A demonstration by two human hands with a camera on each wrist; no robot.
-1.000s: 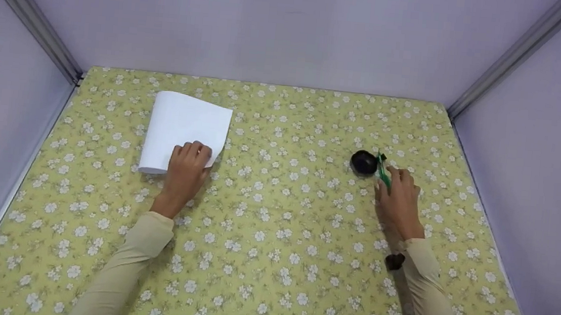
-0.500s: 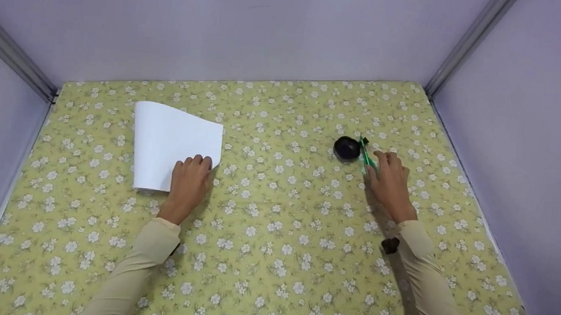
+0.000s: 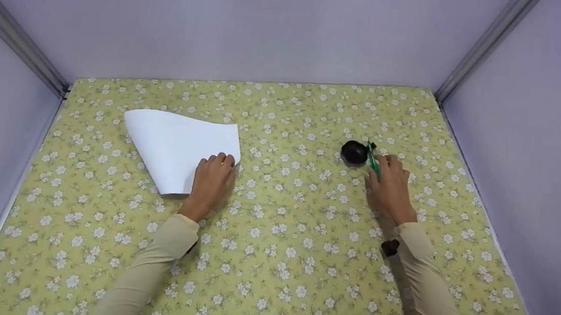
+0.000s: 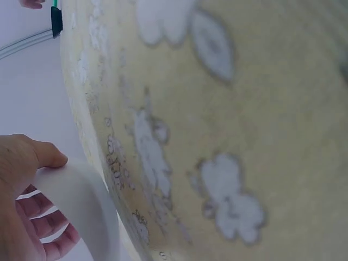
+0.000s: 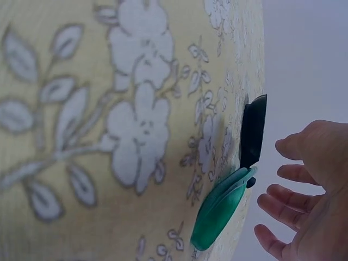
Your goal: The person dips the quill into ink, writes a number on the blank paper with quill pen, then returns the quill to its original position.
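On the left half of the yellow floral tablecloth (image 3: 271, 258), the left hand (image 3: 211, 184) held the near right corner of a curled white sheet of paper (image 3: 177, 144). The left wrist view showed the thumb (image 4: 46, 155) on one face of the sheet's edge and the fingers (image 4: 46, 225) curled under the other, so the hand was pinching the paper. The sheet lay with its far edge lifted in a soft curve and its near point close to the wrist.

Well apart, on the right side of the cloth, the right hand (image 3: 390, 187) rested beside a small green plastic tool (image 3: 373, 160) that lay touching a round black cap-like object (image 3: 354, 152). From the head view the fingertips seemed to reach the green tool, but the right wrist view showed the fingers (image 5: 285, 201) spread and relaxed, just beside the green piece (image 5: 220, 209) with a gap between them, grasping nothing. A small dark object (image 3: 390, 247) sat at the right sleeve (image 3: 429, 287). Pale lilac walls (image 3: 271, 30) enclosed the table on three sides.
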